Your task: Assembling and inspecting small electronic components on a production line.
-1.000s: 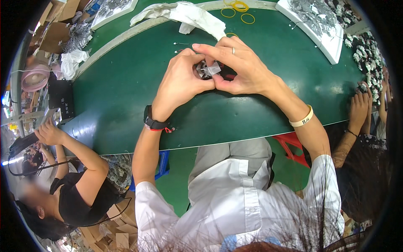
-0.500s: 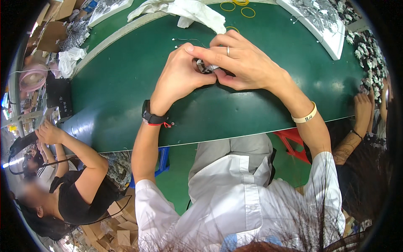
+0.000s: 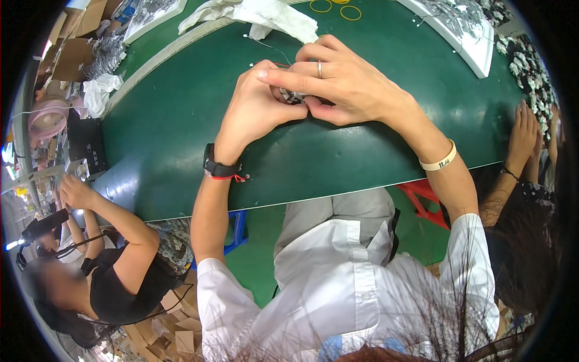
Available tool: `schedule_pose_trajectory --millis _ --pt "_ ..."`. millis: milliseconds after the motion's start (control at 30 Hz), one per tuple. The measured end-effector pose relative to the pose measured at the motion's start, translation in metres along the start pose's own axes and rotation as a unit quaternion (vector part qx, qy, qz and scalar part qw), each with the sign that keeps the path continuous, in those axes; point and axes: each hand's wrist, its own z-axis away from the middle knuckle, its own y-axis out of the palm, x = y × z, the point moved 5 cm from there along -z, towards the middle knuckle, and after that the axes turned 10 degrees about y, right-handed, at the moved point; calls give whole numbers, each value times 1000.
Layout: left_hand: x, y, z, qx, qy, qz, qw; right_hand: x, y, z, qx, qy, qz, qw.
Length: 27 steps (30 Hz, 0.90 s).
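Observation:
Both hands meet over the green table, closed around a small bundle of silvery-white pieces with thin wires. My left hand curls around its left side. My right hand pinches it from the right, with the fingers reaching over toward the left hand's knuckles. Most of the bundle is hidden by the fingers, so its exact kind does not show. Beyond the hands, a thin wire with a small white connector sticks out, and a short red wire shows beside it.
A crumpled white cloth and yellow rubber bands lie at the far side. A white foam tray of wired parts stands far right, beside a black-and-white heap. Co-workers' hands show left and right. A red stool is below.
Both hands stay together on the bundle and have shifted slightly. The wire end beyond them has swung up and away. The co-worker at the left has moved a little.

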Motion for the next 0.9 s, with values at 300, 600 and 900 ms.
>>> schedule_pose_trajectory --millis 300,600,900 --pt "4 0 -3 48 10 93 995 -5 -10 0 4 41 -76 996" --pt "-5 -2 -7 82 157 -34 984 11 -8 -1 49 23 -9 999" --pt "0 1 -5 76 46 39 995 16 -7 -3 46 34 -24 998"
